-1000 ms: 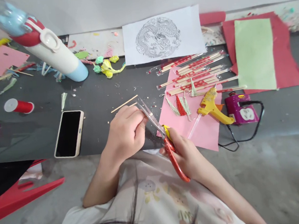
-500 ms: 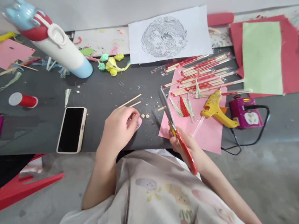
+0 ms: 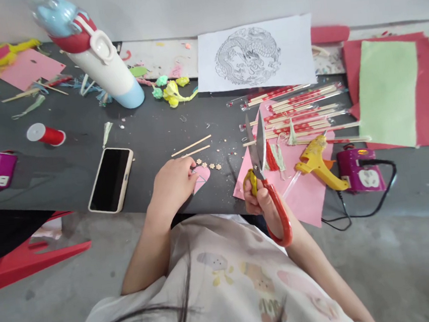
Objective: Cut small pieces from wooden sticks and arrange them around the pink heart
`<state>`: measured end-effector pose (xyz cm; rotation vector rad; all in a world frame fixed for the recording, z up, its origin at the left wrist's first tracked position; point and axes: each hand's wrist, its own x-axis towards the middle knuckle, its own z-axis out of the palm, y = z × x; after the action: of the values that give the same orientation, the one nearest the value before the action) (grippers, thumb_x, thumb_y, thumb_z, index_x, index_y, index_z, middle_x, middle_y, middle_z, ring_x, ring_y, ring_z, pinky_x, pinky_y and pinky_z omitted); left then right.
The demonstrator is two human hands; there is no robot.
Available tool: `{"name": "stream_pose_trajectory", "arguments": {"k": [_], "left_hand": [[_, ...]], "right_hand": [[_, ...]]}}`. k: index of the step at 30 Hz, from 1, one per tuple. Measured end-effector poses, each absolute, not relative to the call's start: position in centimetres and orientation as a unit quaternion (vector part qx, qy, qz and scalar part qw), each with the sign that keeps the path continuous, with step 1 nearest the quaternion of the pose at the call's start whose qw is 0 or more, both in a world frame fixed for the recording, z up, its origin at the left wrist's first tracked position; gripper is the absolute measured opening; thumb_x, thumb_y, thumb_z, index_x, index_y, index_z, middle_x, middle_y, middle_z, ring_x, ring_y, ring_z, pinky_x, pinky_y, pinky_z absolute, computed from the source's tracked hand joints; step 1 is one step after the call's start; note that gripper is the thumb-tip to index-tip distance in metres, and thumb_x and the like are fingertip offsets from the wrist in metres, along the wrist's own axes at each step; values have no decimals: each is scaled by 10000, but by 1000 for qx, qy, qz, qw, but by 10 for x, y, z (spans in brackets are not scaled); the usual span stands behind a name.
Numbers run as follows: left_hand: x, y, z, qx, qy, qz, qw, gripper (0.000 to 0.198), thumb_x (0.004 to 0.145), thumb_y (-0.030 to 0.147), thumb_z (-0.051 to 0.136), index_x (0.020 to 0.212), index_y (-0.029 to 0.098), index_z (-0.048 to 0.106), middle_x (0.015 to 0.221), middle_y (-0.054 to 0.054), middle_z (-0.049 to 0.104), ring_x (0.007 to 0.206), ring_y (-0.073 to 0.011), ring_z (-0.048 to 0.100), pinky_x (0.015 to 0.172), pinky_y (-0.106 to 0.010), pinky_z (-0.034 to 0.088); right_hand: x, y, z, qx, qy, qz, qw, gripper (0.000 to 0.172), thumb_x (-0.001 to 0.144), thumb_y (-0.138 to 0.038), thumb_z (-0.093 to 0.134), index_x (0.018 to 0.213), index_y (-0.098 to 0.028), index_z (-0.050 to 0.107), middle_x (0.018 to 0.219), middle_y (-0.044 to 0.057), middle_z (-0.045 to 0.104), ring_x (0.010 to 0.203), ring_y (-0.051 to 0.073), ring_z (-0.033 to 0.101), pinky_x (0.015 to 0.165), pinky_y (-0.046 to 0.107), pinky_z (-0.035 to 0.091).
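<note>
My left hand [image 3: 172, 186] rests on the dark table with its fingers curled together at the left edge of a small pink paper piece [image 3: 202, 176] that bears dark lines. What its fingertips pinch, if anything, is hidden. Several tiny wooden flower pieces [image 3: 212, 166] lie in a row just above the paper. Two thin wooden sticks [image 3: 191, 145] lie beyond that hand. My right hand [image 3: 259, 199] grips scissors [image 3: 275, 208] with red handles and a yellow part. Their blades point away from me and are spread apart, above the pink sheet.
A phone [image 3: 110, 180], red thread spool [image 3: 50, 135] and bottle [image 3: 115, 72] stand or lie leftward. On the right are wrapped chopsticks [image 3: 303, 104], tassels [image 3: 272, 156], a yellow glue gun [image 3: 319, 163] and a purple socket block [image 3: 359, 170] with its cord. A dragon drawing [image 3: 249, 54] lies behind.
The scissor blades have spread apart. My left hand has drawn back a little to the left, so more of the pink piece and more flower pieces show. The whole view has shifted slightly.
</note>
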<state>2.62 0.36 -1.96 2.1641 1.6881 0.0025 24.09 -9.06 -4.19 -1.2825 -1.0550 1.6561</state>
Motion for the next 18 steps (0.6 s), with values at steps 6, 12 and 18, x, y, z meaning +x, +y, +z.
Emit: {"name": "stream_pose_trajectory", "arguments": {"k": [6, 12, 18], "left_hand": [[19, 3, -22, 753, 630, -12, 190, 135, 821, 185, 583, 935, 222, 645, 852, -27, 703, 807, -235, 625, 625, -327, 401], [17, 5, -23, 743, 640, -29, 191, 100, 843, 214, 583, 927, 215, 637, 887, -30, 704, 779, -217, 620, 623, -316, 398], [6, 7, -21, 724, 666, -36, 177, 95, 855, 271, 630, 937, 223, 628, 833, -29, 694, 749, -222, 611, 595, -314, 353]], "right_hand": [[238, -86, -54, -503, -386, 658, 407, 455, 895, -708, 427, 892, -253, 449, 642, -62, 294, 527, 127, 242, 499, 302, 199], [236, -81, -59, -489, -388, 667, 408, 457, 902, -709, 401, 860, -255, 423, 653, -67, 253, 511, 119, 201, 484, 293, 177], [236, -84, -60, -508, -417, 648, 386, 460, 916, -720, 324, 890, -266, 394, 650, -66, 244, 515, 131, 221, 481, 296, 197]]}}
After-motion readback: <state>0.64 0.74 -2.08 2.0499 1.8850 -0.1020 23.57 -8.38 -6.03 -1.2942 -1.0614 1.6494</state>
